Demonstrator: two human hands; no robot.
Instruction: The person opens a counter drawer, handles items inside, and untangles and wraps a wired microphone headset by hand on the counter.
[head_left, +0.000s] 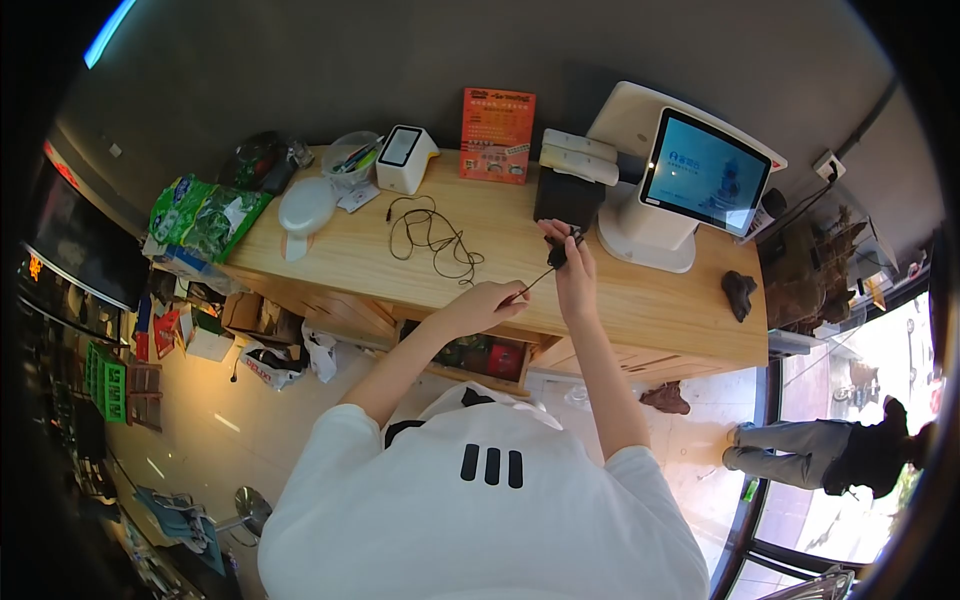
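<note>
Over the front part of the wooden counter [520,225], my left hand [478,308] is closed in a pinch on a thin black cable [534,284]. The cable runs up to my right hand [576,275], whose fingers are closed around a small black bundle [557,255] that I cannot make out exactly. To the left of my hands, a loosely looped dark cord [432,241] lies on the counter. Beyond my right hand stands a black box-shaped device with a white top [570,190]. Below my wrists, a drawer [490,358] is pulled out, with things inside.
A white touchscreen terminal [708,172] stands at the right, near a dark lump [738,296]. Along the back are an orange sign [497,135], a white scanner box [405,160] and a tub of pens [352,160]. A green bag [205,220] lies left. A person [820,450] stands at right.
</note>
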